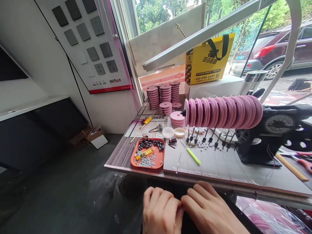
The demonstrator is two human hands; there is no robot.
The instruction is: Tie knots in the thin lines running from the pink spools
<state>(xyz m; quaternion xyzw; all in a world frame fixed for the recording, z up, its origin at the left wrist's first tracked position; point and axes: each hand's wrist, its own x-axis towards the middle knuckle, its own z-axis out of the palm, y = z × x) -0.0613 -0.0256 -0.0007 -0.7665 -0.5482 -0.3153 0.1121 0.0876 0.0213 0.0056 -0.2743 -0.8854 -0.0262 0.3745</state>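
My left hand point(162, 209) and my right hand point(209, 206) are side by side below the table's front edge, fingers curled and fingertips close together. Whatever they may hold is hidden; dark cloth shows between and beneath them. Beyond them on the table lies a green-handled tool point(193, 156) with a thin metal shaft. An orange tray point(133, 161) holds black pieces, small metal parts and a yellow-labelled tube point(145, 153). Pink spools point(221, 112) sit in a row on the shaft of a black machine point(258, 146) with a dial, thin lines and dark pieces hanging below.
Stacks of pink spools point(165, 94) stand at the back. A yellow bag point(207, 61) rests on a white box. A pale lamp arm point(207, 31) crosses overhead. Red-handled scissors point(304, 164) lie at right. Under the table is a plastic bag point(273, 214); a cardboard box point(97, 138) sits left.
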